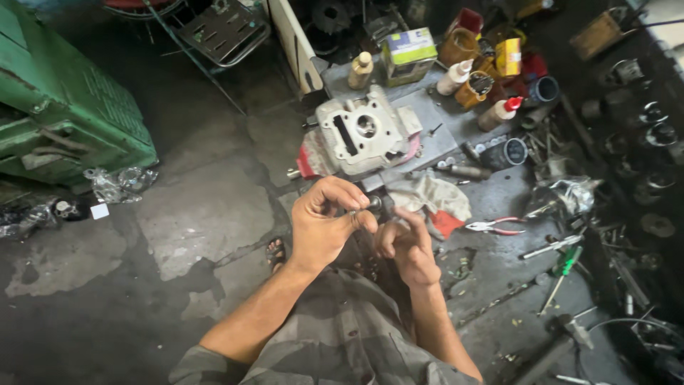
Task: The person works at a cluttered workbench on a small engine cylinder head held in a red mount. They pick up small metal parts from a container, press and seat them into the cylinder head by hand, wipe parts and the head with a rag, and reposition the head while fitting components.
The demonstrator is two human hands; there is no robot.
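Below the engine head [363, 132], left hand [324, 224] pinches a small metal part [373, 203]; right hand [407, 246] half-curled beside it, grip unclear.

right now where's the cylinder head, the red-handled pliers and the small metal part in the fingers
cylinder head [363, 135], head view, middle of its top face
red-handled pliers [495, 227], head view, at the pivot
small metal part [373, 203], head view, its exposed end

Premises: a small engine repair workshop, work carried out at floor level. The concrete floor [206, 214] is stained dark with oil and patched. An aluminium cylinder head [362, 132] sits on a grey metal sheet [456, 114] among squeeze bottles [499, 113], cartons and tins. Red-handled pliers [495, 227], a green-handled screwdriver [563, 267] and a soiled rag [431, 196] lie loose nearby. A green metal machine housing [68, 107] stands at the left; round metal parts line the right edge.
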